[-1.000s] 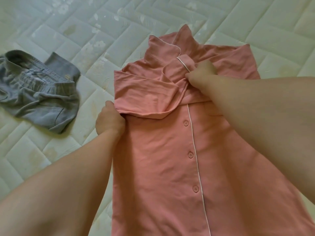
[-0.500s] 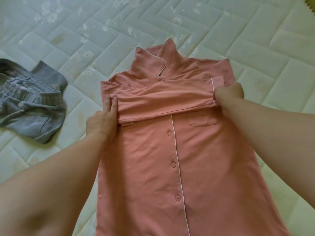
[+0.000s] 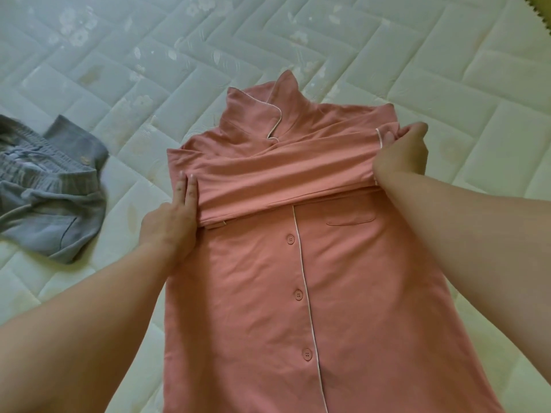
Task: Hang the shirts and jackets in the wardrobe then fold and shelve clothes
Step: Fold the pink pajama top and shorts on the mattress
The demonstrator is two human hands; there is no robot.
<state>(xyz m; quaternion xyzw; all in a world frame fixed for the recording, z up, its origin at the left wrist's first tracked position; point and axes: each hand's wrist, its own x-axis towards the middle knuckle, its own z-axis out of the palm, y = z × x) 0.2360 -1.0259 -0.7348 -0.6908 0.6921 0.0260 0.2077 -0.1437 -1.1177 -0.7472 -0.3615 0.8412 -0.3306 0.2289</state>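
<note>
A pink button-front shirt (image 3: 343, 293) with white piping lies front up on the white quilted mattress (image 3: 268, 40), collar away from me. One sleeve (image 3: 283, 180) is folded flat across the chest. My left hand (image 3: 173, 222) lies flat with fingers straight, pressing the shirt's left edge where the folded sleeve begins. My right hand (image 3: 402, 156) pinches the sleeve's cuff end at the shirt's right edge.
A crumpled grey garment (image 3: 50, 189) with an elastic waistband lies on the mattress to the left of the shirt. At the top right corner a yellow-green edge (image 3: 541, 10) shows beyond the mattress.
My right hand has drawn the sleeve from the shirt's middle out to its right edge, laying it straight across the chest. My left hand flattened from a grip to straight fingers.
</note>
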